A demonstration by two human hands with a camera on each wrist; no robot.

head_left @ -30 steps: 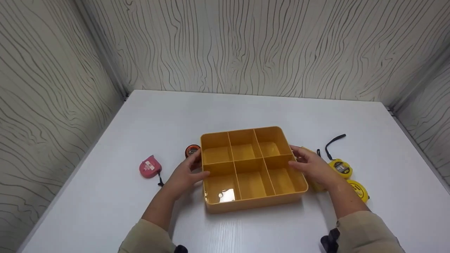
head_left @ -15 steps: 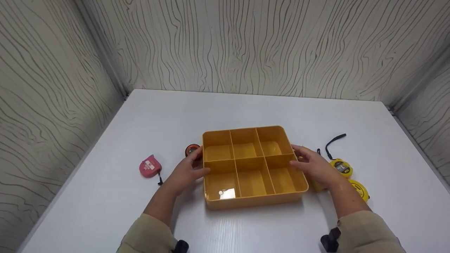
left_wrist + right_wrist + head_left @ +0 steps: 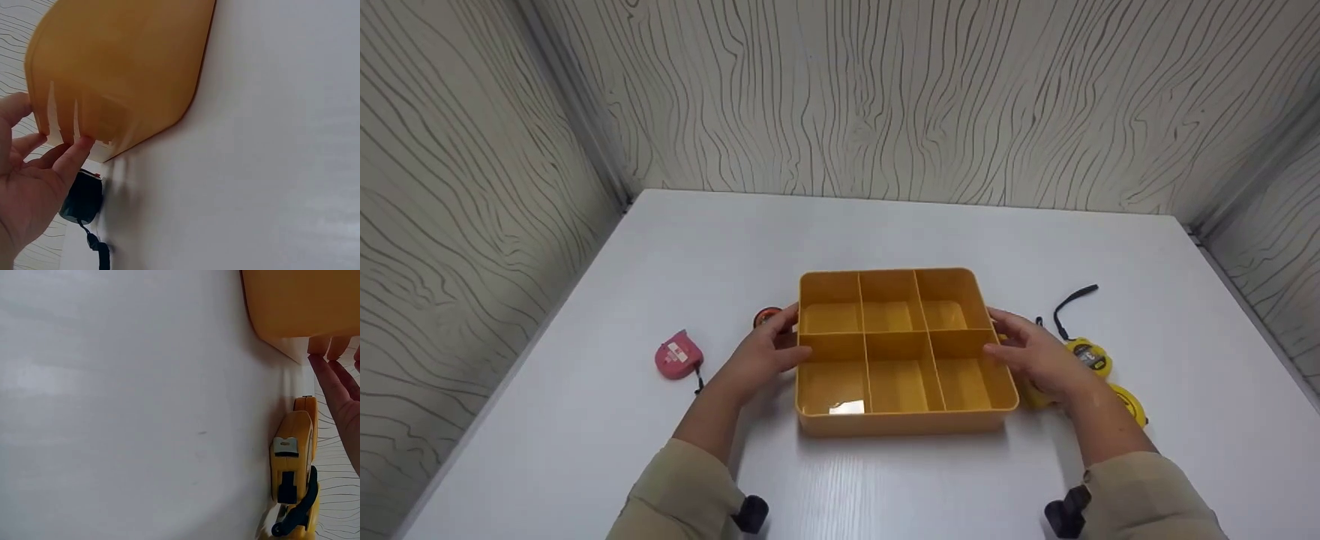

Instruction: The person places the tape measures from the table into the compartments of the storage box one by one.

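In the head view, a yellow plastic box (image 3: 904, 425) with six-part dividers sits mid-table, its visible compartments bare. My left hand (image 3: 761, 360) grips its left side, thumb at the rim and fingers along the outer wall. On the opposite side, my right hand (image 3: 1039, 360) holds the wall the same way. The left wrist view shows the left fingertips against the box wall (image 3: 129, 62), beside a dark tape measure (image 3: 84, 197) with a cord. Below the right hand in the right wrist view are yellow tape measures (image 3: 291, 455).
A pink tape measure (image 3: 678, 356) lies to the left. An orange-and-black tape measure (image 3: 766, 316) is partly covered by the left hand. Yellow tape measures (image 3: 1089, 356) lie right of the box, partly behind the right arm. A patterned wall (image 3: 885, 97) closes the back.
The box has turned slightly, its front edge now nearly level across the view, and shifted a little right and away. Both hands kept their hold; the tape measures stayed put.
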